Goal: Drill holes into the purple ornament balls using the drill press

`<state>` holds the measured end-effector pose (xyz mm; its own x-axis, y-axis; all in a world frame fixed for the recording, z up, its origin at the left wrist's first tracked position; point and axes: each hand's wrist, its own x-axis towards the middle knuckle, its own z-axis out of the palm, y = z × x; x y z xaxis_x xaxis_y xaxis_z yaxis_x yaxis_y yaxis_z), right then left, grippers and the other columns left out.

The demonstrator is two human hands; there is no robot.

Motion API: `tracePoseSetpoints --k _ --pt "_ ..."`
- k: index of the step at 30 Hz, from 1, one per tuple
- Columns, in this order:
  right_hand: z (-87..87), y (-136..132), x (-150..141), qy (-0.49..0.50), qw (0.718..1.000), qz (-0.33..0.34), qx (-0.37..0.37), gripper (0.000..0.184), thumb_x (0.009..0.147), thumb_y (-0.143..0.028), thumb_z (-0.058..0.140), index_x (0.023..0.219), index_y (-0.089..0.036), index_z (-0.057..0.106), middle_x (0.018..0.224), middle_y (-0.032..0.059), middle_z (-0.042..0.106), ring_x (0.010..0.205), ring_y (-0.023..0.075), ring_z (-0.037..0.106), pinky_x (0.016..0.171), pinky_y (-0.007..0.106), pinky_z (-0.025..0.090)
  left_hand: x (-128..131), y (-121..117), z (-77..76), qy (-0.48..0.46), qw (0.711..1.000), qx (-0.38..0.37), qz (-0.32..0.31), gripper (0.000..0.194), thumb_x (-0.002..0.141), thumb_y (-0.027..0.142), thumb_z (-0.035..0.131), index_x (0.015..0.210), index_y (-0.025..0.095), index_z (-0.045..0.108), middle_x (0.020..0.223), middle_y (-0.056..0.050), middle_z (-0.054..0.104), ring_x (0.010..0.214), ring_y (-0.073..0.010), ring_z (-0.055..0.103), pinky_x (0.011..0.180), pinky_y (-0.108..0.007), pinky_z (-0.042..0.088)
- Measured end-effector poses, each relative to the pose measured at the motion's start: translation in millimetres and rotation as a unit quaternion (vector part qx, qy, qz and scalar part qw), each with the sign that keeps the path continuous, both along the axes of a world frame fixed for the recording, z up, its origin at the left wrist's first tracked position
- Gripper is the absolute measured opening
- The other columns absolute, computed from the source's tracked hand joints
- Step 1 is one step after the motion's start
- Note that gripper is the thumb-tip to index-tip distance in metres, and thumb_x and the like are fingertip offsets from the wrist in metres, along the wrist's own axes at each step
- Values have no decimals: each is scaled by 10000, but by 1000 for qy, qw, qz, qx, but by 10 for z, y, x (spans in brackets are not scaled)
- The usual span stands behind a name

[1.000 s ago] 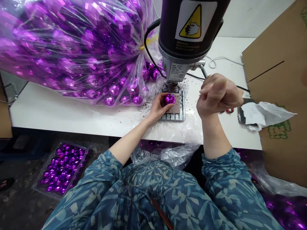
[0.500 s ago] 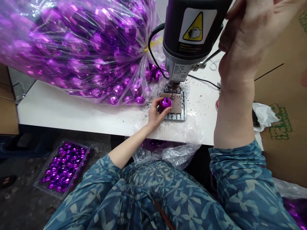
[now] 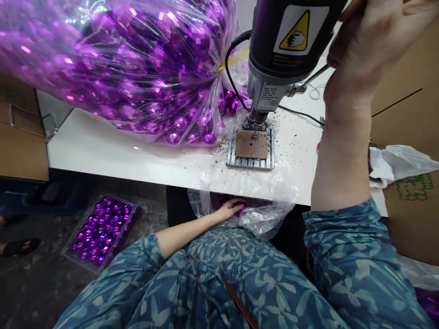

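The left hand [image 3: 229,211] is below the front edge of the bench [image 3: 137,160], reaching into the loose clear plastic [image 3: 265,217] that hangs there. A purple ball [image 3: 242,207] shows at its bent fingertips, mostly hidden; whether the fingers grip it or merely touch it cannot be told. The right hand [image 3: 366,50] is raised at the upper right, its fingers curled around the far end of the metal lever [image 3: 313,76], which disappears behind them. The lever comes out of the side of a black and grey drill [image 3: 270,59], whose body bears a yellow hand warning label [image 3: 302,29]. Under the drill, a brown board [image 3: 259,148] with a dark hole lies on a slotted metal base [image 3: 250,163], and dark crumbs are scattered over both and onto the bench around them. To the left, a large clear bag [image 3: 137,68] full of shiny faceted purple balls leans across the bench, its neck gathered by a yellow tie [image 3: 221,68]. A clear tray [image 3: 77,261] of similar purple pieces sits on the dark floor [image 3: 30,292]. Crumpled white tissue [image 3: 401,160] lies beyond the right forearm, beside a cardboard box [image 3: 408,224].
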<state>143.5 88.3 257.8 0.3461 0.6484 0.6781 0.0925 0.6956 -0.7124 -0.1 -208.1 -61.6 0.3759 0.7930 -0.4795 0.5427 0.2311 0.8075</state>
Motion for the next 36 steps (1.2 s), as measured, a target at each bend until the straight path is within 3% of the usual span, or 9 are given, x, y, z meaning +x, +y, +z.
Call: tracePoseSetpoints --k 4,8,15,20,23,25,27,31,36 --pt "-88 85 34 -3 999 8 52 583 997 -198 516 478 -249 254 415 -60 313 383 0 273 495 241 211 478 137 129 -2 971 -65 -230 527 923 291 781 1444 267 701 1487 -115 700 1427 -357 644 1172 -468 556" --pt "-120 110 63 -43 997 1 61 549 924 -432 564 470 -254 311 440 -51 311 409 20 273 517 298 227 444 330 399 119 946 -23 -300 527 969 289 717 1494 272 673 1611 -192 573 1341 -394 706 1125 -473 577" --pt "-117 76 88 -33 996 38 72 621 643 -789 556 502 -230 327 447 -63 373 410 -8 328 516 246 216 58 347 747 268 940 -2 -209 615 1054 291 576 1646 157 474 1621 -272 545 1358 -415 689 1100 -498 578" --pt "-167 88 92 3 992 60 111 641 712 -758 662 510 -219 379 455 -54 381 427 14 353 546 257 192 -287 643 1485 97 930 15 -354 330 1064 294 509 1218 208 789 1213 -112 814 1007 -246 791 976 -389 603" --pt "-172 52 96 -1 992 57 114 658 745 -750 686 496 -214 395 462 -48 369 447 27 360 560 270 196 -565 1368 1806 34 984 105 -137 354 1075 263 442 1061 172 783 990 -86 812 860 -190 751 835 -331 595" --pt "-153 -10 90 -10 994 46 102 675 733 -784 673 485 -201 440 460 -47 367 447 28 352 568 275 215 -669 1989 1795 75 965 245 60 330 1067 221 442 1059 162 767 1010 -107 795 880 -209 730 849 -358 581" --pt "-129 -78 76 -7 995 34 90 698 701 -838 645 485 -194 483 449 -48 367 436 31 341 568 282 240 -669 2599 1637 134 913 354 150 249 995 129 527 1050 162 768 1038 -111 780 987 -249 716 960 -401 564" --pt "-112 -161 38 6 996 19 83 734 674 -898 614 476 -200 500 403 -56 333 385 42 316 496 291 231 -445 3436 1250 215 893 360 160 298 805 -20 689 996 188 786 1135 -128 736 1151 -350 680 1046 -483 556" --pt "-127 -186 36 -5 997 13 81 701 738 -872 607 499 -221 504 410 -55 310 364 52 286 438 315 218 -247 3661 1057 223 892 355 168 335 829 -34 670 1064 176 783 1233 -188 706 1307 -425 607 1102 -576 544"
